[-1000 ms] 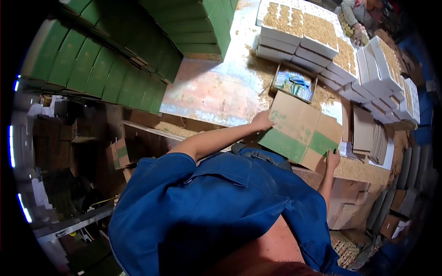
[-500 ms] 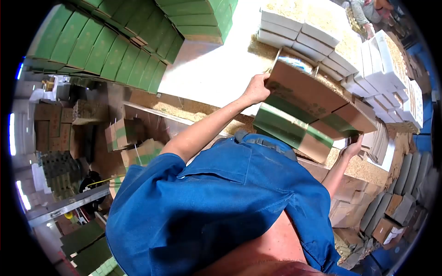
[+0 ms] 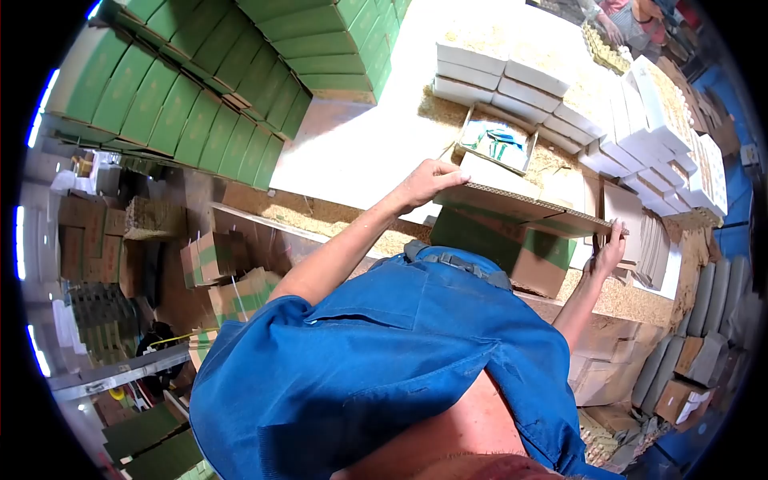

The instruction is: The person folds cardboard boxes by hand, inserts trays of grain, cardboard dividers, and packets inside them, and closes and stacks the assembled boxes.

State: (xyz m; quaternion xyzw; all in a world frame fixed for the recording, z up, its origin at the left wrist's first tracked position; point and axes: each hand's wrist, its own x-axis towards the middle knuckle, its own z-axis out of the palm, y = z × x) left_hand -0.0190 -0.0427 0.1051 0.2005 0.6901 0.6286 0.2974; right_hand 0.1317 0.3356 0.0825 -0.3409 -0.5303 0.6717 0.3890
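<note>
A brown-and-green cardboard box point(image 3: 540, 268) is at the table edge close to my body, its upper panel seen nearly edge-on. My left hand point(image 3: 432, 182) is closed on the left end of that panel, thumb over the top edge. At the right end, my right hand point(image 3: 610, 250) grips the same panel with its fingers round the corner. Just beyond the box lies a small open carton point(image 3: 528, 154) with blue, green and white packets inside. The box's underside is hidden from me.
Stacked green boxes point(image 3: 176, 108) stand at the left. White boxes point(image 3: 536, 92) are piled along the far right, with flat cardboard sheets point(image 3: 652, 240) below them. Another person's hand point(image 3: 614, 32) shows at the top right. Brown cartons point(image 3: 84, 228) stand at lower left.
The broad panel has tipped from showing its brown face to nearly edge-on, uncovering the small carton with packets. Both hands have moved with it, the left one shifting leftward and down.
</note>
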